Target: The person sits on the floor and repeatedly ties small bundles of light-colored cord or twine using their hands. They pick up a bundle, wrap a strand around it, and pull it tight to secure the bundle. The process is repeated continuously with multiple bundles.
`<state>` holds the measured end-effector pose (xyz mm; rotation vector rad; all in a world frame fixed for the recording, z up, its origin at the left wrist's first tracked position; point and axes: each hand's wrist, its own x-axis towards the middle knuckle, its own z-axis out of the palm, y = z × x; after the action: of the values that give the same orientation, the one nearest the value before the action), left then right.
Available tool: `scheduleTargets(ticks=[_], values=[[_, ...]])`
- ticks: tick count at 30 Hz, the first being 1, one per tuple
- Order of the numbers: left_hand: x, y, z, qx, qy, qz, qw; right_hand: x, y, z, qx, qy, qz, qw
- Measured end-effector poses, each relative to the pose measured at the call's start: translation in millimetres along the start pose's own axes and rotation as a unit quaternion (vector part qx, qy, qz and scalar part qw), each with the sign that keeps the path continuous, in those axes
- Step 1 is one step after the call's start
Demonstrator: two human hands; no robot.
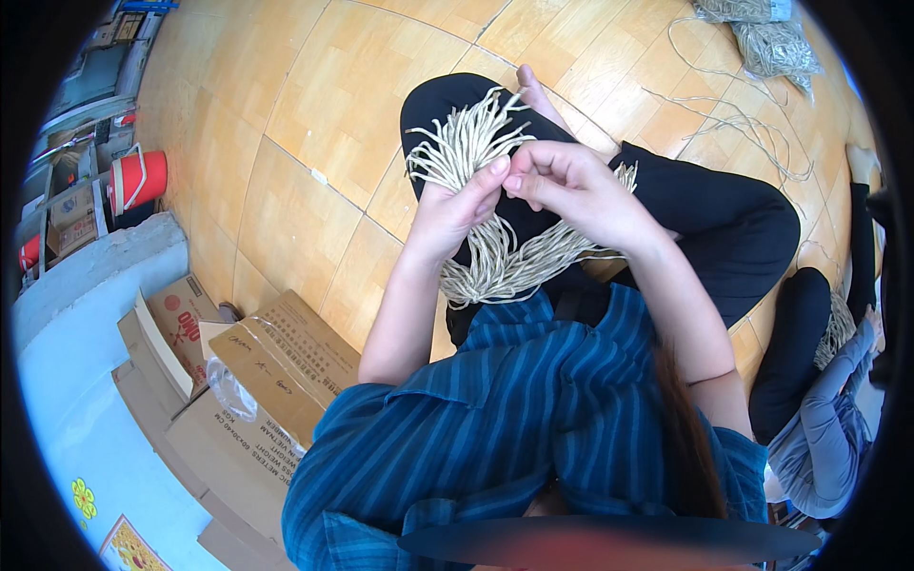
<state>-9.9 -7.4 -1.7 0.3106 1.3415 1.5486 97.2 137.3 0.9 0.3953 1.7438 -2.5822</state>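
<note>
A thick bundle of pale beige cords [495,262] loops across my lap, its cut ends fanning out above my left hand [464,202]. That hand is closed round the bundle just below the loose ends. My right hand [576,186] is beside it, thumb and forefinger pinched together close to my left thumb. Whatever sits in that pinch is too small to make out. The bundle's middle sags between the two hands, and more cord ends [625,176] show behind my right hand, over my right leg.
Cardboard boxes [276,357] stand at the left by a pale blue wall. Farther left are a red bucket [139,181] and shelves. Bagged cords [776,48] and loose strands [752,128] lie on the tiled floor at the far right. Another person [819,428] sits at my right with cords.
</note>
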Motion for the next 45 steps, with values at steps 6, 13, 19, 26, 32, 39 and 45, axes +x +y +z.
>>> scheduleTargets(ticks=[6, 13, 19, 26, 32, 39, 45], values=[[0.0, -7.8, 16.2, -0.019, 0.16, 0.092, 0.983, -12.5, 13.5, 19.7, 0.186, -0.021, 0.121, 0.975], [2.9, -26.9, 12.5, 0.119, 0.227, 0.216, 0.942, -26.4, 34.2, 48.9, 0.212, 0.121, 0.011, 0.97], [2.8, -38.8, 13.6, 0.167, 0.227, 0.257, 0.924, -37.9, 34.4, 53.8, 0.1, 0.177, -0.035, 0.979], [2.5, -47.9, 6.4, 0.215, 0.243, 0.257, 0.91, -43.4, 32.9, 58.5, 0.034, 0.184, -0.091, 0.978], [5.4, -48.1, 9.0, 0.241, 0.251, 0.299, 0.889, -41.1, 31.2, 58.5, 0.01, 0.173, -0.109, 0.979], [-0.5, -28.0, 5.1, -0.039, 0.145, 0.198, 0.969, -13.7, 16.8, 2.0, -0.023, 0.046, -0.035, 0.998], [-4.5, -15.0, -1.9, -0.051, 0.128, 0.142, 0.98, -29.7, 14.4, -54.6, -0.363, 0.022, 0.026, 0.931]])
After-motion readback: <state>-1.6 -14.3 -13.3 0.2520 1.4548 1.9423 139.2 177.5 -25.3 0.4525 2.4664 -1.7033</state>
